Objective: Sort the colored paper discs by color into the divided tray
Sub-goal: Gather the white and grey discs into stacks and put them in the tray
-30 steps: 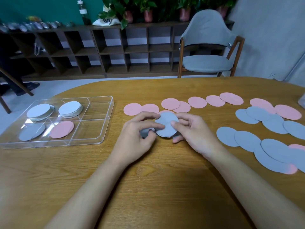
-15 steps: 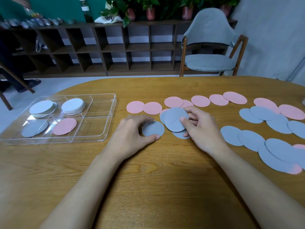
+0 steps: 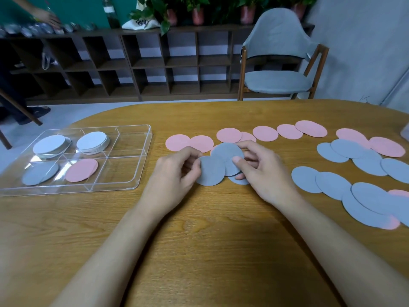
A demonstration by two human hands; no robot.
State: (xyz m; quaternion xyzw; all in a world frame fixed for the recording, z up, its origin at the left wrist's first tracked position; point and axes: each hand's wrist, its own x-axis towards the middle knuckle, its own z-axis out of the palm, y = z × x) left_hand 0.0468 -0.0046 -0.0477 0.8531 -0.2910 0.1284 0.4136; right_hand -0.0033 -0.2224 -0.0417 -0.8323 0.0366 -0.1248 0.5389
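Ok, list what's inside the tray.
In the tray: left white stack and middle white stack at the back, grey discs front left, pink disc front middle. Top discs hide how many lie beneath.

No words, numbers or brand names can be read anywhere in view. Far beyond the fingers (image 3: pixel 238 161) that pinch the grey discs (image 3: pixel 210 171), up and a little to their left, a white bag (image 3: pixel 141 23) on top of the shelf (image 3: pixel 177 29) carries dark printed marks, too blurred to make out. Just left of that bag stands a bottle (image 3: pixel 108 16) with a pale band round it; any writing there is too small to tell.
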